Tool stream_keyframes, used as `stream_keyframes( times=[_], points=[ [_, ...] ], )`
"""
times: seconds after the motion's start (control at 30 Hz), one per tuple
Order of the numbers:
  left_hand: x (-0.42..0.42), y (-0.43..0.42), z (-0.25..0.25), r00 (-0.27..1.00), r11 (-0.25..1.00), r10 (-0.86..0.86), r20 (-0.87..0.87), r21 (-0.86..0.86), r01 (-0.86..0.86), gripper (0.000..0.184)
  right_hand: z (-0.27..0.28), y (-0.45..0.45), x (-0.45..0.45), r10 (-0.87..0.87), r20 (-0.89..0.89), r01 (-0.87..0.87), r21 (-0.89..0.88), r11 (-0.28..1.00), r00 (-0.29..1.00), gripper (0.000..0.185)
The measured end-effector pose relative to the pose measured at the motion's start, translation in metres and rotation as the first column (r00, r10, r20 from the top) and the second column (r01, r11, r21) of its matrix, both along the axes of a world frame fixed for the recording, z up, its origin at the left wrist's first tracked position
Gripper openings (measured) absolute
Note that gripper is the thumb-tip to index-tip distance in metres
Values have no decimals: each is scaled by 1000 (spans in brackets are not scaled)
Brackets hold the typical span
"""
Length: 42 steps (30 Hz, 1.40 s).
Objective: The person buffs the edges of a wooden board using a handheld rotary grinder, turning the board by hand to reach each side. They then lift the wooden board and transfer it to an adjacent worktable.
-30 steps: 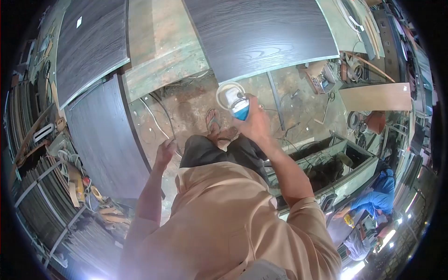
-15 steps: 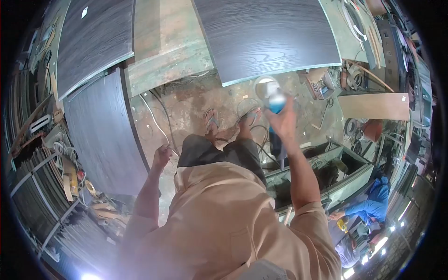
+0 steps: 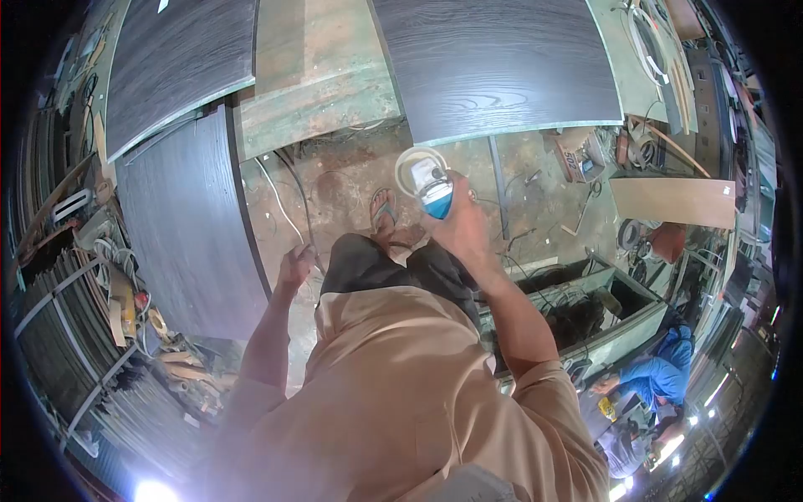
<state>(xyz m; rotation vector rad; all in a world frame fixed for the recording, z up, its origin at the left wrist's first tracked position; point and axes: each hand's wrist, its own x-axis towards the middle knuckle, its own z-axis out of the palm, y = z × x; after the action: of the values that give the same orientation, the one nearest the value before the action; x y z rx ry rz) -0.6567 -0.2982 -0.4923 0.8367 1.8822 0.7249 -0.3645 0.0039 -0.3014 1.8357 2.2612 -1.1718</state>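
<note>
The right hand [image 3: 464, 226] has its fingers wrapped around a blue-and-white power tool [image 3: 436, 199], held above the floor [image 3: 339, 184] near the edge of a dark wood-grained board [image 3: 502, 71]. The left hand [image 3: 295, 265] hangs near a grey panel [image 3: 188, 226], fingers curled; whether they grip anything, I cannot tell.

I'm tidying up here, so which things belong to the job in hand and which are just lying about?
Likely the job's:
power tool in the right hand
dark panel just beyond it

Probably just lying about:
tan board
small box
</note>
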Motion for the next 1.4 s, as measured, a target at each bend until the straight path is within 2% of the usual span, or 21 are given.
stream_keyframes(
  times=[0.03,0.07,0.13,0.2,0.3,0.43,0.5,0.57,0.63,0.67,0.73,0.87,0.9,0.93,1.03,1.1,1.17,1.23,1.3,1.37,1.4],
  points=[
    [0,0,4,997,996,52,50,-78,-48,32,3,2,0,-1,2,1,2,1000,1000,80],
    [1,2,7,997,996,52,52,-77,-48,32,6,4,2,-34,15,34,-12,999,999,80],
    [2,-1,6,928,920,326,183,-289,-266,37,8,9,9,-61,30,62,-25,998,998,80],
    [2,-4,12,931,926,310,191,-284,-250,41,8,13,19,-146,-28,147,41,988,989,80],
    [7,3,20,925,916,326,195,-308,-258,44,3,12,20,-198,-6,198,60,978,980,79],
    [8,11,21,894,887,391,220,-349,-302,41,-7,-2,9,-99,-25,101,105,989,995,78],
    [8,20,27,919,894,351,180,-355,-272,37,-10,-7,2,-6,-40,11,137,990,999,78],
    [8,28,35,940,902,308,143,-359,-241,35,-4,-4,-1,-13,23,11,96,995,1000,79],
    [4,24,27,920,924,324,220,-283,-257,32,0,2,1,-34,45,36,-50,998,998,83],
    [1,22,22,920,924,324,223,-283,-257,32,0,3,4,-34,47,36,-49,998,998,83],
    [-5,17,14,944,931,234,232,-333,-149,47,2,8,12,-65,19,64,44,997,998,83],
    [3,15,19,946,918,241,215,-367,-150,47,2,10,20,-184,-9,184,68,981,983,82],
    [8,16,20,936,907,299,187,-360,-218,39,1,10,18,-181,-9,181,69,981,983,82],
    [11,17,22,921,893,355,160,-351,-283,32,1,8,14,-137,-7,137,76,988,991,81],
    [16,21,29,896,888,382,225,-356,-290,32,-1,1,4,-61,12,61,48,997,998,79],
    [14,24,32,901,901,362,238,-336,-274,31,-2,0,-1,-30,26,30,12,999,999,78],
    [11,27,33,906,915,338,255,-315,-253,30,-4,1,-1,19,91,-24,54,998,996,84],
    [7,28,28,944,959,243,225,-205,-197,29,0,6,4,-24,64,22,30,999,998,82],
    [7,32,26,944,952,254,212,-225,-206,30,3,12,15,-63,37,63,5,998,997,81],
    [5,39,27,944,945,268,194,-243,-218,31,3,17,30,-180,-8,180,88,980,984,80],
    [1,43,23,952,962,220,214,-207,-176,34,3,19,36,-221,-47,225,99,969,974,78]
  ],
)
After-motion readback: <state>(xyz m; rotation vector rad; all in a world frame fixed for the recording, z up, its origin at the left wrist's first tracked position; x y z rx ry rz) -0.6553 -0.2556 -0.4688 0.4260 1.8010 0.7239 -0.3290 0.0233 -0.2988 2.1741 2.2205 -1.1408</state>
